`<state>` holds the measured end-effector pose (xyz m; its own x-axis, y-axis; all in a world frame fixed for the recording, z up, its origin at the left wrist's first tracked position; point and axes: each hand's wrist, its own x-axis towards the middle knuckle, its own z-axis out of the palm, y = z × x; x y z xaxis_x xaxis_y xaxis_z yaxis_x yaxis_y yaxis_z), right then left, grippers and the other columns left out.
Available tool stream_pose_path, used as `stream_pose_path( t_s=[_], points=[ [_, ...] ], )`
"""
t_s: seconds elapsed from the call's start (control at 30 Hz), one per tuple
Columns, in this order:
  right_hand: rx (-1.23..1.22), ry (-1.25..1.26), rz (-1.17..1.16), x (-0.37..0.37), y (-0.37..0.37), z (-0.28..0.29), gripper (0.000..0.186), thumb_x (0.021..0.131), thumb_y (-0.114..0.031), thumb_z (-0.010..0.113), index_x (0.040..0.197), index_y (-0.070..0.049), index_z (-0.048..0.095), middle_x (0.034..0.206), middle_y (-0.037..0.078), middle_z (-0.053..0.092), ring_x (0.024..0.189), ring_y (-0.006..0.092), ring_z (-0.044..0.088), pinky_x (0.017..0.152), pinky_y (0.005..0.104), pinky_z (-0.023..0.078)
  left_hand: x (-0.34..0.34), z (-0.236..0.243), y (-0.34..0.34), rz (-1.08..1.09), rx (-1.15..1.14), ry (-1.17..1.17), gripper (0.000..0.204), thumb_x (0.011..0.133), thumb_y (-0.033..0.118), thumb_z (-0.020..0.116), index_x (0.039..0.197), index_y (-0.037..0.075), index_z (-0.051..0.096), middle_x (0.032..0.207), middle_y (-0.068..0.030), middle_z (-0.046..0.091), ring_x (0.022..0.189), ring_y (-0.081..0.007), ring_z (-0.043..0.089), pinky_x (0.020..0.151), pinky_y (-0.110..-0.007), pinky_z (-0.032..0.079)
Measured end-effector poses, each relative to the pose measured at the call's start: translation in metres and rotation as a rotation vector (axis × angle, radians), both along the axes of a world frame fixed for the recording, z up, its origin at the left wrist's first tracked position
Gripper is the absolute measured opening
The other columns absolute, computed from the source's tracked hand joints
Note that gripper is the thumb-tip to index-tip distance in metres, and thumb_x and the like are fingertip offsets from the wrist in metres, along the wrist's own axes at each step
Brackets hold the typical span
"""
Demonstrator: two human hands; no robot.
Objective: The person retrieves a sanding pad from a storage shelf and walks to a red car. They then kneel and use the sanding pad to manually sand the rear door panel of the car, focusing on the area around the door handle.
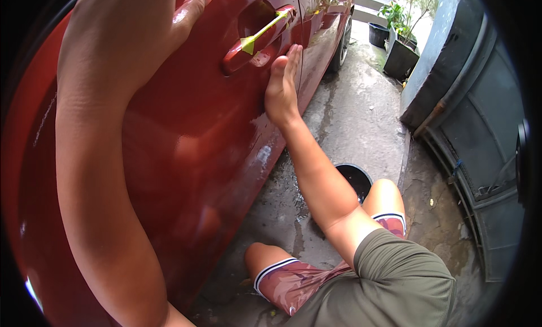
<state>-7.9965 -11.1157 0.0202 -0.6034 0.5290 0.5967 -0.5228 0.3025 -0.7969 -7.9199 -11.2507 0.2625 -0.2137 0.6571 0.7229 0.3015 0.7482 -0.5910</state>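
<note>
A wet, glossy red car door fills the left side of the head view. My left hand is raised in front of it at the top left. Its thumb is stretched out to the right, while the picture's edge cuts off the other fingers. My right hand lies against the door near its rear seam, just below the handle, fingers straight and pointing up. Nothing shows in it, though its palm is turned to the door and hidden. The red door handle carries a bright yellow-green strip.
A dark bucket stands on the wet concrete floor by my right knee. To the right is a grey metal gate beside a post. Potted plants stand farther back, past the car's wheel.
</note>
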Motion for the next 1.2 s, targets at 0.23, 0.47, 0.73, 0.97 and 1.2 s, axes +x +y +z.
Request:
stream_pose_path(
  t_s=[0.23, 0.47, 0.73, 0.97, 1.2],
  points=[
    [0.297, 0.157, 0.005, 0.059, -0.072, -0.046, 0.092, 0.108, -0.058, 0.027, 0.159, 0.015, 0.001, 0.164, 0.041, -0.006, 0.155, 0.0532, -0.005, 0.128, 0.0537, -0.001, 0.003, -0.009, 0.005, 0.039, -0.008, 0.027, 0.033, 0.087, 0.027, 0.074, 0.105, 0.0, 0.069, 0.103, -0.0138, 0.067, 0.107, -0.0292, 0.062, 0.097, -0.042, 0.048],
    [0.235, 0.12, -0.034, 0.054, -0.07, -0.024, 0.077, 0.107, -0.028, 0.038, 0.157, 0.017, 0.0, 0.163, 0.043, -0.005, 0.154, 0.0551, -0.005, 0.127, 0.0564, 0.001, -0.002, -0.007, -0.005, -0.001, 0.006, 0.009, 0.032, 0.087, 0.027, 0.074, 0.105, 0.0, 0.07, 0.104, -0.0147, 0.067, 0.107, -0.0301, 0.062, 0.097, -0.042, 0.048],
    [-0.034, 0.022, 0.051, 0.001, -0.006, 0.003, 0.081, 0.111, -0.039, 0.033, 0.156, 0.019, -0.001, 0.162, 0.044, -0.007, 0.155, 0.0521, -0.008, 0.129, 0.0519, 0.001, 0.0, -0.003, -0.008, 0.108, -0.051, 0.118, 0.035, 0.089, 0.027, 0.072, 0.11, 0.0, 0.07, 0.106, -0.0152, 0.068, 0.108, -0.0303, 0.062, 0.097, -0.042, 0.049],
    [0.366, 0.161, 0.038, 0.096, -0.119, -0.038, 0.086, 0.11, -0.044, 0.032, 0.157, 0.016, -0.006, 0.163, 0.043, -0.011, 0.154, 0.0559, -0.009, 0.126, 0.0594, -0.002, -0.008, -0.008, -0.015, -0.009, -0.04, 0.096, 0.036, 0.09, 0.029, 0.071, 0.11, -0.001, 0.07, 0.104, -0.0172, 0.069, 0.107, -0.0314, 0.064, 0.098, -0.042, 0.049],
    [0.124, -0.041, 0.055, 0.014, -0.028, -0.022, 0.084, 0.111, -0.044, 0.029, 0.156, 0.016, -0.01, 0.164, 0.04, -0.014, 0.156, 0.0494, -0.01, 0.128, 0.0513, -0.003, -0.018, -0.003, -0.023, -0.023, -0.072, 0.079, 0.036, 0.09, 0.03, 0.07, 0.108, -0.002, 0.07, 0.106, -0.0193, 0.07, 0.105, -0.0326, 0.067, 0.097, -0.043, 0.051]
  ],
)
